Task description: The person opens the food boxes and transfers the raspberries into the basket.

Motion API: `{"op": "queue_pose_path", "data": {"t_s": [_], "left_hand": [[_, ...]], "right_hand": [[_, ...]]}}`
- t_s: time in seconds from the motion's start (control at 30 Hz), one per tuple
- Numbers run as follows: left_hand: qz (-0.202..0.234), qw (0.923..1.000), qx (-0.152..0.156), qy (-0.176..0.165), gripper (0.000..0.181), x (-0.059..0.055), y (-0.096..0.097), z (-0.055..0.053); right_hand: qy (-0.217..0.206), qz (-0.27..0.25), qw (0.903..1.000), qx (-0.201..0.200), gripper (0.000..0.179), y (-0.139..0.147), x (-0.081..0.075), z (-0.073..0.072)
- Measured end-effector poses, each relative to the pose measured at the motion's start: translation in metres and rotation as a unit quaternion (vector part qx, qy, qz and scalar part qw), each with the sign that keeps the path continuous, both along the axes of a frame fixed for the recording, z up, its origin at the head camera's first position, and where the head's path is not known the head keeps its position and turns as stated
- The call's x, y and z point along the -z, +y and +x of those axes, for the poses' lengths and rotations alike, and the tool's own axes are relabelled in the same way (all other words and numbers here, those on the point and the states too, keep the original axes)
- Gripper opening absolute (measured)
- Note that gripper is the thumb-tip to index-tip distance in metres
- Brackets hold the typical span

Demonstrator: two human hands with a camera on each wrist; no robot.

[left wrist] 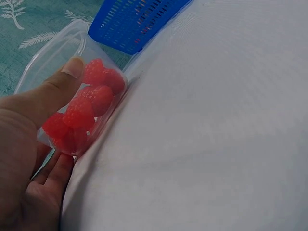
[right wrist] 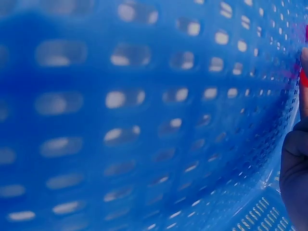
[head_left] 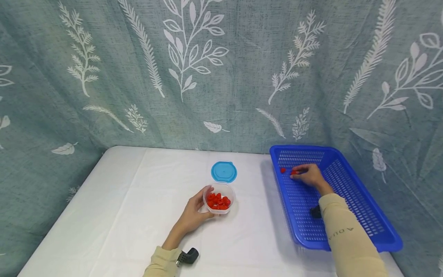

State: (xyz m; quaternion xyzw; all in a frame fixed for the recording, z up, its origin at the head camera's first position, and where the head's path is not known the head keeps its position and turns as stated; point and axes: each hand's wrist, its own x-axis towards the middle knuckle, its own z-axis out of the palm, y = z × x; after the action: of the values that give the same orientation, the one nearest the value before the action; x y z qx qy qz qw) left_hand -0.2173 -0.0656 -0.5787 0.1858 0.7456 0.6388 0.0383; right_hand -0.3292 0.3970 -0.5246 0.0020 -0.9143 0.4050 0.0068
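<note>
My left hand (head_left: 195, 214) grips a clear plastic tub (head_left: 219, 187) by its side, thumb on the near wall and fingers round the far one. Several red raspberries (head_left: 219, 201) lie in the tub; the left wrist view shows their bumpy skins through the wall (left wrist: 91, 103). Inside the blue basket, my right hand (head_left: 309, 176) pinches a raspberry (head_left: 294, 172) between thumb and fingertips. Another raspberry (head_left: 283, 170) lies on the basket floor just left of those fingers. The right wrist view catches only part of that hand (right wrist: 296, 163) at its edge, with a bit of red.
The blue perforated basket (head_left: 287, 227) stands at the table's right side, its walls rising round my right hand. A round blue lid (head_left: 224, 172) lies behind the tub. White cloth covers the table (head_left: 121, 215), and a green leaf-print curtain (head_left: 242, 77) hangs behind it.
</note>
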Motion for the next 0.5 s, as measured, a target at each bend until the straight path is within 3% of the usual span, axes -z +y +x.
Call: {"op": "queue_pose_path", "data": {"t_s": [0.2,0.5], "left_hand": [[-0.004,0.9999,0.001,-0.010,0.089,0.0012,-0.0010,0.0001],[-0.004,1.0000,0.002,-0.006,0.089,0.0016,-0.0008,-0.0017]], "right_hand": [[-0.003,-0.001,1.0000,-0.006,0.041,0.0002,0.0035,-0.0021],[-0.013,-0.005,0.9997,-0.020,0.042,-0.0054,-0.0042,0.0006]]}}
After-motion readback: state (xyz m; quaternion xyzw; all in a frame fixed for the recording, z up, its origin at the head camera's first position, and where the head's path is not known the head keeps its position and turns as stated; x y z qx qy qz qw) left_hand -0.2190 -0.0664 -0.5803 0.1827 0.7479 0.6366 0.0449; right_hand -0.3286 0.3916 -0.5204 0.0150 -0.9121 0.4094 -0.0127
